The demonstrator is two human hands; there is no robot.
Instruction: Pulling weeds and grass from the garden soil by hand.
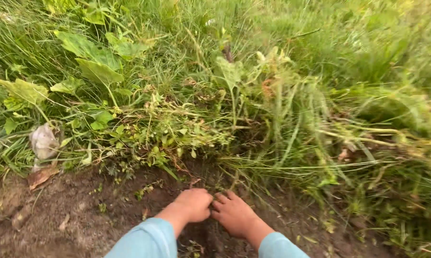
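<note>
A view from above looks down at two bare hands working at the edge of a patch of dark, bare soil (77, 215), where the earth meets a thick bank of weeds and grass.

The left hand (192, 204) is curled into a loose fist, knuckles up, pressed down at the soil right where the plants begin. Whether it grips a stem or root underneath cannot be told. The right hand (234, 215) lies just beside the left hand, touching it at the fingertips, palm down, fingers bent towards the ground; what it holds, if anything, is hidden. Both wrists come out of light blue sleeves (146, 241) at the bottom of the frame.

Directly beyond the left hand lies a tangled clump of small-leaved weeds (168, 136) with thin, brownish stems, leaning over the soil edge. To the right of the hands, long grass blades (320, 143) sweep across, blurred. Further beyond the left hand and off to its left stand broad, pale green leaves (94, 59) on upright stalks. Well to the left of the left hand, at the soil edge, sits a crumpled whitish scrap (43, 141), with a dry brown leaf (41, 177) just below it.
</note>
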